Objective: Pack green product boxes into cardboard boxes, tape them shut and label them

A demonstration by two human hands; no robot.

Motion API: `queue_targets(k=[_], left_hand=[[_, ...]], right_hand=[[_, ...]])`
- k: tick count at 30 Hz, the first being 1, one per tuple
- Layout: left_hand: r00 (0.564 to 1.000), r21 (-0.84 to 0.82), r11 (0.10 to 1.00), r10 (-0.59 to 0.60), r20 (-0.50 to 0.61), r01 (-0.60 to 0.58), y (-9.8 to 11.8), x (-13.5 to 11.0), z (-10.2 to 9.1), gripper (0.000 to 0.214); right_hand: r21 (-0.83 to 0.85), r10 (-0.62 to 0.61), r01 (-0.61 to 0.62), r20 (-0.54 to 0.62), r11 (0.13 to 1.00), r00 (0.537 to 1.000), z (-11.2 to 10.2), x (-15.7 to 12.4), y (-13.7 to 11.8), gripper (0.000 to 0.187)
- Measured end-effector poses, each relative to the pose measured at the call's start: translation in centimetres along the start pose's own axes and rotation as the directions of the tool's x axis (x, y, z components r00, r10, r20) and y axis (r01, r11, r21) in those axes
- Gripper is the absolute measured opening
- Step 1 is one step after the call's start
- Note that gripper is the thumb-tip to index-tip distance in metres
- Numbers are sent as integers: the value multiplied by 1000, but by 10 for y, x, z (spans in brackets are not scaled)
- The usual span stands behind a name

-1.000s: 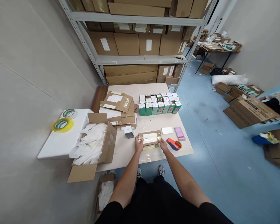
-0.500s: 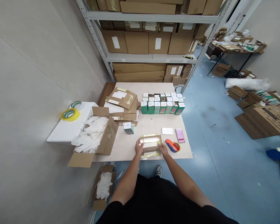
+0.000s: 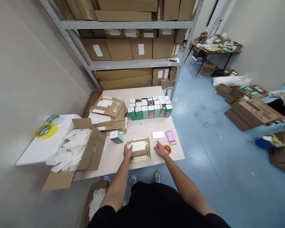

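On the near part of the table lies a small cardboard box point(image 3: 138, 148), taped in yellowish tape with a white label on top. My left hand point(image 3: 128, 151) is closed around its left end. Off the box's right side, my right hand point(image 3: 160, 148) has its fingers and thumb around the front of a red-and-blue tape dispenser point(image 3: 167, 149), which lies on the table. How firmly it grips is partly hidden. Just beyond are a white card stack point(image 3: 158, 135) and a pink stack point(image 3: 171, 138). A green-and-white carton point(image 3: 116, 137) stands beyond my left hand.
Rows of green-and-white cartons point(image 3: 151, 110) stand at the table's back, beside flattened cardboard point(image 3: 108, 107). At left is an open box point(image 3: 95, 152) of white paper; tape rolls point(image 3: 46, 130) rest on a white surface. Shelving point(image 3: 133, 65) rises behind. A person's arm shows far right.
My right hand has left the cardboard box and come onto the tape dispenser. My left hand stays on the box. The view has turned right, and a person has come into sight there.
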State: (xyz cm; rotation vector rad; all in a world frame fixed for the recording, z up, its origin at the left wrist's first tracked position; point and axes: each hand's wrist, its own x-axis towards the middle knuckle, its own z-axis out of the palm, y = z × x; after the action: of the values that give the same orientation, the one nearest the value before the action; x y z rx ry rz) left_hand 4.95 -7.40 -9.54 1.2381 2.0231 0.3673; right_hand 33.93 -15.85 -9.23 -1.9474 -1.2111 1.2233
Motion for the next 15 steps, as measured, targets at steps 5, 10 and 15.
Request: queue_targets(k=[5, 10, 15], left_hand=[[1000, 63, 998, -19, 1, 19, 1, 4, 11, 62], [1000, 83, 997, -3, -6, 3, -1, 5, 18, 63], [997, 166, 985, 62, -50, -53, -9, 11, 21, 59]], right_hand=[[-75, 15, -27, -152, 997, 988, -54, -1, 22, 72], [-142, 98, -127, -192, 982, 977, -62, 8, 50, 55], [-324, 113, -102, 16, 941, 993, -38, 13, 72, 26]])
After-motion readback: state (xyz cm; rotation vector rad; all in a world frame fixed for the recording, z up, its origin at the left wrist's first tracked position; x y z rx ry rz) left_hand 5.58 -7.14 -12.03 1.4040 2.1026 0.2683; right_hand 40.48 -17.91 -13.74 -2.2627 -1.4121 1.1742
